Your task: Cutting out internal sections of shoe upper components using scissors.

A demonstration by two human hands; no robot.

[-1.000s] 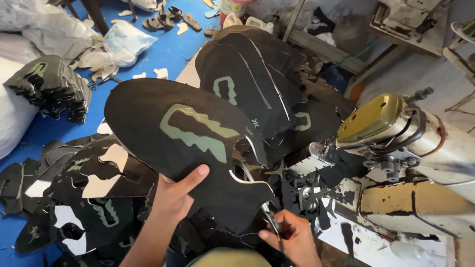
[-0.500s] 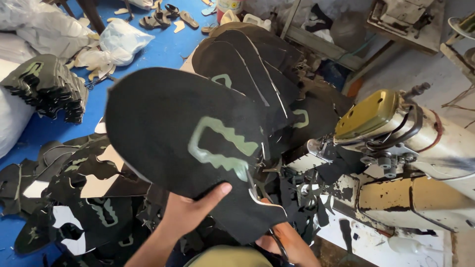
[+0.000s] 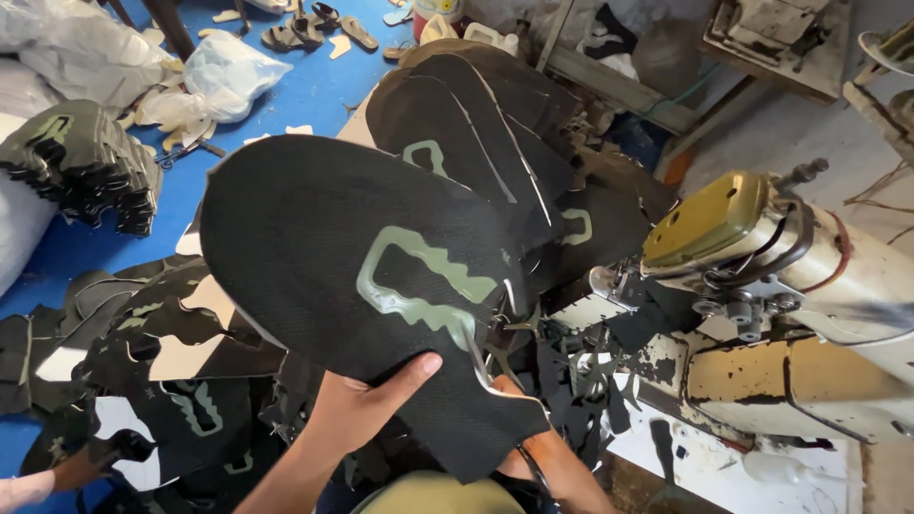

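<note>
Since a second ago, black fabric piece point(image 3: 352, 276) has lifted higher, now filling frame center; left hand point(image 3: 357, 409) fingers pinch its lower edge, right hand point(image 3: 547, 457) mostly hidden beneath, grip unclear; sewing machine point(image 3: 762, 286) at right.

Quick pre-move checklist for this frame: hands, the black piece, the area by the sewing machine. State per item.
1. Left hand has a hold on the black fabric piece: ok, thumb lies over its lower edge.
2. Right hand grip: cannot tell, the piece hides most of it; a thin dark tool seems to sit by it.
3. Piece clear of the sewing machine: ok, it is held up to the machine's left.
4. Green outline patch faces up and is unobscured: ok.
5. Surface beneath free of clutter: not ok, black offcuts and cut pieces lie all around.
6. Stack of finished pieces out of the way: ok, far left.
</note>
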